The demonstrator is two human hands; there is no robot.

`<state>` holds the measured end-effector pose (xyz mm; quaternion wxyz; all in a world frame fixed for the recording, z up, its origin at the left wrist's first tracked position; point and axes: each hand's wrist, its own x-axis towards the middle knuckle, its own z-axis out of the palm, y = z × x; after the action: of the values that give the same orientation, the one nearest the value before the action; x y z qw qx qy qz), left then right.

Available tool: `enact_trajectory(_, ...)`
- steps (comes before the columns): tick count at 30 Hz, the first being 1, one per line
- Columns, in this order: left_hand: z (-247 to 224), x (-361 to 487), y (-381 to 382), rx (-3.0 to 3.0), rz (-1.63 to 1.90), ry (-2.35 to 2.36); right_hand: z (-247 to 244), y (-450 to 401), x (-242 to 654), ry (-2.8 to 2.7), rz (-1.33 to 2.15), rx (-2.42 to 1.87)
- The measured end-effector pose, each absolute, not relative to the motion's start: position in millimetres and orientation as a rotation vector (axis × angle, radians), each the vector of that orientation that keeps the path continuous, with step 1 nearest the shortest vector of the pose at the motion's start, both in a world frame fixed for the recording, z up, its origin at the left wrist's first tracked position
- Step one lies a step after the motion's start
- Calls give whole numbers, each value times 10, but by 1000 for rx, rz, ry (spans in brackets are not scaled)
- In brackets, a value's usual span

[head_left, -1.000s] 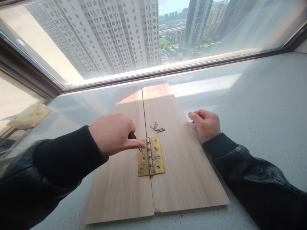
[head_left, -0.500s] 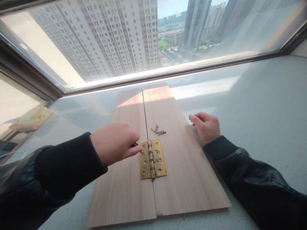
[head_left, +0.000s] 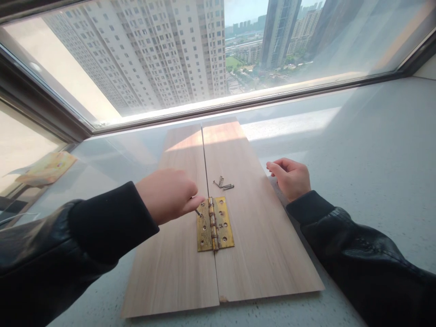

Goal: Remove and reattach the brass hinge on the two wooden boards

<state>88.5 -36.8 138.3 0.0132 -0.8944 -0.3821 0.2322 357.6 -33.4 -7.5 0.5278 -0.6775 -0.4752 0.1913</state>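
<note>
A worn brass hinge (head_left: 221,229) lies open flat across the seam between two wooden boards, the left board (head_left: 170,272) and the right board (head_left: 259,254). My left hand (head_left: 168,195) is closed round a screwdriver (head_left: 198,212); its thin metal shaft slants down to a hole in the hinge's left leaf, while the handle is hidden in my fingers. Just above the hinge, several loose screws (head_left: 223,184) rest on the right board. My right hand (head_left: 291,177) is curled into a loose fist at the right board's edge, with nothing visible in it.
The boards lie on a pale speckled windowsill (head_left: 368,172). Along the back runs a dark window frame (head_left: 238,103), with tall buildings outside. A yellowish packet (head_left: 51,168) sits at the far left by the side window.
My left hand has shifted slightly right and turned; the screwdriver's shaft now shows and its black handle no longer does. The boards and hinge appear slightly higher in view. My right hand keeps its pose.
</note>
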Motion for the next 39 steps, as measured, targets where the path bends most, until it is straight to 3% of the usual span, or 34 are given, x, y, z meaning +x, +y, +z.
enact_trajectory(5,1364,849,-371,-2880,672,-987,-85,-337,3580,-1142,447,-1611)
enact_trajectory(12,1414,832,-534,-2563,594,-1579,-89,-347,3587,-1147,453,-1609)
enact_trajectory(27,1420,846,-387,-2774,763,-769,-100,-345,3587,-1139,450,-1605)
enact_trajectory(34,1443,878,-501,-2633,657,-1648,-87,-347,3579,-1130,452,-1617)
enact_trajectory(39,1403,905,-475,-2632,548,-1583,-74,-350,3574,-1131,452,-1618)
